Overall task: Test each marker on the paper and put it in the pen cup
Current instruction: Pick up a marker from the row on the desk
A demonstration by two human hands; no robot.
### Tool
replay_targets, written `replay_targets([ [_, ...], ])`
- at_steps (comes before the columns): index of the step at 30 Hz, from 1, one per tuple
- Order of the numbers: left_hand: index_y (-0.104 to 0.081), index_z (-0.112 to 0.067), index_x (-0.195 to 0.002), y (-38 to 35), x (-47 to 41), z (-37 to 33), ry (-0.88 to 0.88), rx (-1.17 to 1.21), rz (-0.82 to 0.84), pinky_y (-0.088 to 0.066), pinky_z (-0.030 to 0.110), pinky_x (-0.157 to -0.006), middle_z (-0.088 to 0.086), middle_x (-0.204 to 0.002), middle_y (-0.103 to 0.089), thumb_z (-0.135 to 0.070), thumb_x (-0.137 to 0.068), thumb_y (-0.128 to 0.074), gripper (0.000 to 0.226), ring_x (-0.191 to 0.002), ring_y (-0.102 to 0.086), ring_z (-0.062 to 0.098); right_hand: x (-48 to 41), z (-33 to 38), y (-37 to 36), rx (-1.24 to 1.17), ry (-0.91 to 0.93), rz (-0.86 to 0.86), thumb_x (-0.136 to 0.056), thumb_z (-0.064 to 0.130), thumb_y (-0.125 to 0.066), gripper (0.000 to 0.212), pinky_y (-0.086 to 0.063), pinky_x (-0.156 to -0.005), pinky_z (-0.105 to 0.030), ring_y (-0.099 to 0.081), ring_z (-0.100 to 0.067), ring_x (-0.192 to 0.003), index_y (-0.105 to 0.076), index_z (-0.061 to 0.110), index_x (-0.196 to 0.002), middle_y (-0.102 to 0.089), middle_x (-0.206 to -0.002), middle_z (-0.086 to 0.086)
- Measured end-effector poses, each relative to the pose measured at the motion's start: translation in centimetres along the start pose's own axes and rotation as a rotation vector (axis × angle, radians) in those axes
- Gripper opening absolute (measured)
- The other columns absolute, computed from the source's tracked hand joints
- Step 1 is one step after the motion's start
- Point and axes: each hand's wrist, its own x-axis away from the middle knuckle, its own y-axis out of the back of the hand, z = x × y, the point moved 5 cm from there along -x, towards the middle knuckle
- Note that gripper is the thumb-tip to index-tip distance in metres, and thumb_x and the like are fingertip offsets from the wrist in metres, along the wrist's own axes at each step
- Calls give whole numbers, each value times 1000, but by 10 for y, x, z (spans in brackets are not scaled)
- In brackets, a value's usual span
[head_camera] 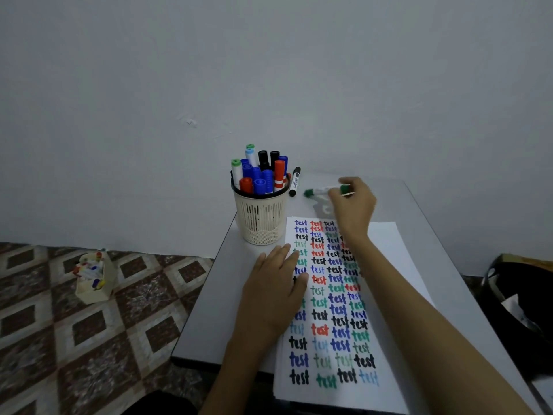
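The green marker (321, 191) hangs level just right of the pen cup (260, 220), blurred, its far end hidden in the curled fingers of the right hand (354, 205) that pinch it; whether it is capped cannot be told. Right of and nearer than the cup lies the paper (386, 244), rows of coloured "test" partly covered by both arms. The left hand (273, 292) presses flat on its left edge, fingers straight. A black marker (294, 181) lies on the table (215, 310) just right of the cup, which is packed with markers (260, 172). Left of the cup, on the floor (59, 339), stands a box (95, 277) with blurred contents.
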Motion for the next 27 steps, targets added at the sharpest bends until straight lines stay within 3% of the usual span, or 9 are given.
replay_targets([
  [2, -28, -21, -145, 3, 0, -2, -5, 14, -12, -1, 25, -115, -3, -154, -24, -45, -97, -27, 54, -141, -14, 7, 1, 0, 21, -284, -178, -82, -91, 13, -61, 14, -58, -65, -27, -64, -21, -77, -63, 7, -103, -64, -95, -9],
  [4, -30, -19, -145, 7, 1, -4, 0, 45, -46, -8, 25, -115, -2, -152, -28, -44, -97, -31, 54, -140, -19, 9, 6, 4, 39, -405, -251, -93, -93, 19, -60, 12, -52, -57, -22, -61, -18, -69, -61, 7, -91, -62, -82, -7],
  [9, -41, -16, -138, 25, 6, -13, -48, 225, -216, -31, 22, -102, -1, -137, -48, -58, -88, -32, 66, -124, -42, 9, 55, 27, 56, -495, -204, 254, -101, 23, -46, 19, -49, -45, -22, -62, -17, -55, -49, 5, -99, -61, -80, -12],
  [14, -51, -12, -125, 24, 12, -24, -177, 291, -158, -49, 23, -78, 1, -104, -61, -40, -97, -36, 43, -90, -58, 11, 123, 44, 56, -455, -132, 439, -99, 27, -49, 26, -51, -48, -25, -60, -22, -60, -49, 2, -105, -63, -80, -12],
  [16, -55, -13, -114, 24, 14, -24, -186, 327, -151, -45, 18, -69, -1, -88, -60, -29, -99, -34, 29, -77, -57, 8, 134, 47, 57, -478, -127, 447, -94, 20, -59, 24, -51, -47, -27, -60, -25, -63, -51, 0, -104, -62, -86, -19],
  [19, -51, -20, -110, 26, 16, -26, -136, 455, -70, -44, 13, -68, -6, -88, -61, -25, -101, -34, 20, -80, -57, 5, 139, 49, 58, -468, -113, 493, -86, 7, -68, 24, -51, -47, -27, -61, -22, -59, -57, -8, -100, -62, -88, -27],
  [22, -45, -29, -114, 24, 17, -29, -94, 510, 35, -47, 23, -69, -5, -90, -62, -32, -101, -34, 18, -76, -59, 7, 139, 50, 61, -450, -103, 457, -85, 7, -70, 22, -50, -48, -28, -58, -24, -56, -59, -9, -95, -62, -86, -29],
  [27, -52, -27, -108, 24, 17, -27, -109, 546, 17, -45, 38, -61, 6, -72, -61, -36, -96, -36, 23, -62, -55, 25, 145, 45, 58, -505, -160, 425, -88, 11, -67, 22, -45, -46, -26, -51, -19, -48, -58, -9, -92, -58, -67, -21],
])
